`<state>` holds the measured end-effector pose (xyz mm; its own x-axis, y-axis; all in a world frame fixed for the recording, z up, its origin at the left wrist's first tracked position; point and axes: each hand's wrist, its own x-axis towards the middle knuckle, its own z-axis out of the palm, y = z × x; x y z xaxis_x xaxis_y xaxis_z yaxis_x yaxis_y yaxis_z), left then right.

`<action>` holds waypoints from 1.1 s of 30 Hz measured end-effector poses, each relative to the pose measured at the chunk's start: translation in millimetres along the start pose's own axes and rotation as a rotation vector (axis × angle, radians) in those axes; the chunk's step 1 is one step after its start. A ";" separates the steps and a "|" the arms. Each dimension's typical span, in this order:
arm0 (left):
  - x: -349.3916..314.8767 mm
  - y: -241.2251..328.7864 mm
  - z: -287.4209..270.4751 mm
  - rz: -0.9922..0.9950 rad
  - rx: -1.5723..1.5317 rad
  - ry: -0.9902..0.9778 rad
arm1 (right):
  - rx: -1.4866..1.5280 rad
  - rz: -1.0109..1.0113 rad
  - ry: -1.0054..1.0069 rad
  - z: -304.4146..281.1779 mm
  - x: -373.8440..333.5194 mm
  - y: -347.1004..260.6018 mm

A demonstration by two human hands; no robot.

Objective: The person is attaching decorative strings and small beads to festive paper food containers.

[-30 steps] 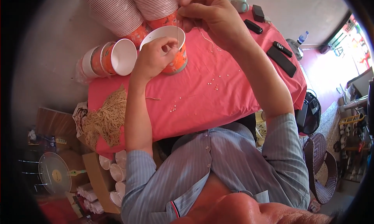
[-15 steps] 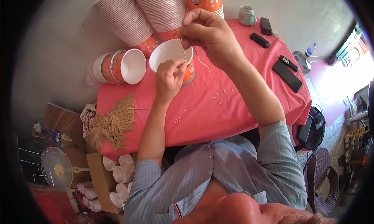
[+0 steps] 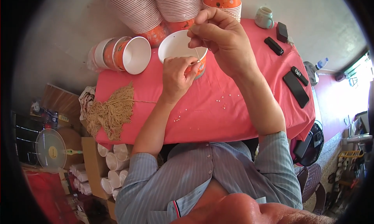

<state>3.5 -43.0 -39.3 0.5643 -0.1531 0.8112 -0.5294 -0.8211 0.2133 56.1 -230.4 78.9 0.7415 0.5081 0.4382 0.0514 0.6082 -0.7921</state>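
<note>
Over the front rim of a white-lined orange paper bucket (image 3: 174, 44), my left hand (image 3: 176, 79) pinches a thin pale string (image 3: 197, 54) between thumb and fingertips. Just above it and to the right, my right hand (image 3: 228, 38) is raised with its fingers closed in a pinch, and the string runs up toward it. What exactly sits in the right fingertips is too small to make out. A tan bundle of string (image 3: 113, 111) lies at the table's left, with one strand leading toward my left wrist. Small white beads (image 3: 221, 102) are scattered on the pink cloth (image 3: 202, 126) below my hands.
Tall stacks of wrapped paper buckets (image 3: 175, 7) stand behind, with more buckets (image 3: 136, 55) lying sideways at left. At the right are a mug (image 3: 265, 18), a black phone (image 3: 295, 89) and small black devices (image 3: 274, 46). A fan (image 3: 51, 148) and a carton (image 3: 92, 165) stand lower left.
The view has shifted slightly. Both hands keep their pinch over the bucket's front rim, a little lower against it. The loose string end that hung below my right hand no longer shows.
</note>
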 end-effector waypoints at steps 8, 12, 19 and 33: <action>0.7 0.0 4.0 0.009 0.030 0.069 | 0.056 -0.074 -0.061 2.3 -2.7 3.5; -0.1 1.3 1.2 0.011 -0.012 0.066 | 0.048 -0.055 -0.067 7.9 -4.5 3.8; -1.1 1.3 0.1 -0.032 -0.036 0.058 | 0.001 -0.080 -0.094 6.2 -5.3 4.7; -6.9 -6.7 6.2 -0.033 0.123 -0.018 | 0.256 -0.056 -0.122 -5.8 -14.0 -19.7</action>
<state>7.1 -39.9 -49.7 0.5919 -0.1335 0.7949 -0.4293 -0.8869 0.1707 48.6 -253.0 85.9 0.6554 0.5297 0.5384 -0.0920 0.7636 -0.6391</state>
